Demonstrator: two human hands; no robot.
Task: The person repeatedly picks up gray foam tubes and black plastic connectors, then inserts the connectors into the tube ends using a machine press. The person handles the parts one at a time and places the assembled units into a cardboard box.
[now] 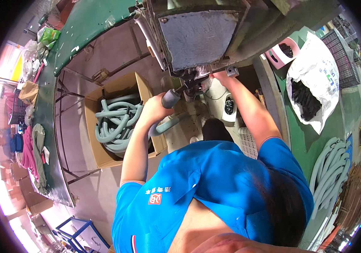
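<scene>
- Fingertips of the right hand (219, 76) are tucked under the grey machine head (197, 38), so whether that hand is clenched, released or grasping something cannot be told – only its back and wrist show, pressed up to the clamp area (195, 82).
- Details at the clamp are hard to make out: a tangle of dark metal parts and a scrap of clear film, all in shadow.
- The grey-green hose (170, 123) is wrapped by the left hand (155, 110), which is clenched around it just below its dark grey end cuff (171, 98).
- The hose's long axis runs on a slant – the cuff end points up and right toward the clamp, the other end trails down and right from the fist, then disappears behind the forearm.
- The cuff sits between the two hands, touching or nearly touching the machine parts; the right hand is just beyond it, up and to the right.
- Just left of the left hand, an open cardboard box (117, 90) on the floor holds coiled hoses of the same colour.
- More such hoses (330, 168) lie on the green surface (311, 143) at the right, partly cut off by the picture's rim, below a white bag of black parts (315, 80).
</scene>
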